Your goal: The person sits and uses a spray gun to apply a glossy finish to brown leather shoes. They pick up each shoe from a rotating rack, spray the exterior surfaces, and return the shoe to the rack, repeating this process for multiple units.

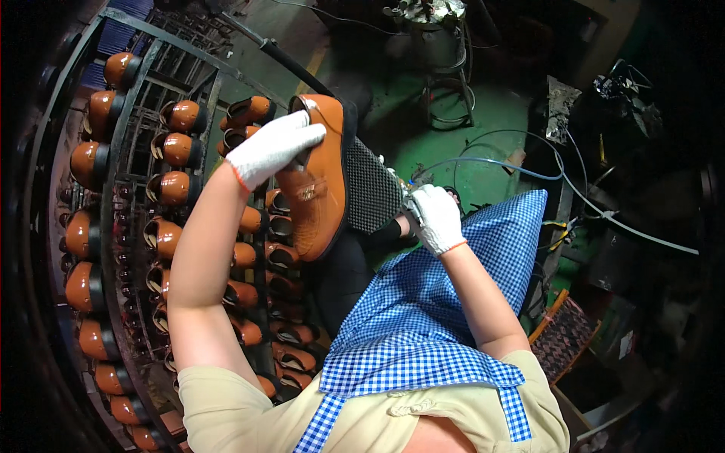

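Observation:
My left hand [276,148], in a white knit glove, is closed on an orange-brown leather shoe [321,192] at its ankle opening. The shoe hangs toe toward me, its dark sole facing right, with a strap and small metal buckle on the upper. My right hand [434,219], also gloved, is closed around a small grey tool [413,202], mostly hidden by the fingers. A blue hose [483,161] runs from beside that hand. Between the shoe and the right hand lies a dark, grid-textured surface [371,185]; what it belongs to is hidden.
A metal rack [130,128] on the left carries rows of similar brown shoes [175,187]. A metal stand with a round pot [436,38] is on the green floor [495,106] ahead. Cables and a woven-seat chair [568,332] are at right. A blue checked apron [423,302] covers my lap.

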`<state>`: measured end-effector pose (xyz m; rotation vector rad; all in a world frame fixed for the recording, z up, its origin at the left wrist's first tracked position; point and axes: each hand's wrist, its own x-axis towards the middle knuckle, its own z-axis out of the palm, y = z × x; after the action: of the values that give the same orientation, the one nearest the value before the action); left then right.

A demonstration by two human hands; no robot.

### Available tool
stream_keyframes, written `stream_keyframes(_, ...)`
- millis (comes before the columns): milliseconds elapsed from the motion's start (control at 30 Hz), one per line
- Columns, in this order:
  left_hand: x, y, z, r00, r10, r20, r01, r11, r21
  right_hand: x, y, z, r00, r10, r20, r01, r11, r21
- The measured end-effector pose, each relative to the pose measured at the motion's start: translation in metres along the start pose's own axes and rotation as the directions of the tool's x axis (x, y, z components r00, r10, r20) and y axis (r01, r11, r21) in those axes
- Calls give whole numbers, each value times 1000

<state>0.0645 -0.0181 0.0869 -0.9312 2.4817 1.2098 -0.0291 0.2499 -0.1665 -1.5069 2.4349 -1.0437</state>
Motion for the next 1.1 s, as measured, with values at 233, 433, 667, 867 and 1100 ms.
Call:
stream_keyframes(233,-54,20,41,968,179,176,-242,848,471,-16,8,-31,987,-40,-157,61,990,129)
stream_keyframes(433,-52,6,56,916,370,154,-393,754,526,-6,-36,-116,980,109,-166,-16,877,480)
stream_keyframes(667,-45,8,61,883,400,245,-455,605,653,2,-50,-105,983,131,-131,-10,742,670)
stream_keyframes(867,-54,6,54,805,508,307,-562,485,670,14,-51,-110,993,90,-77,-11,717,697)
stream_keyframes(1100,-55,7,52,724,581,373,-638,357,682,16,-58,-107,987,148,-65,-51,667,743)
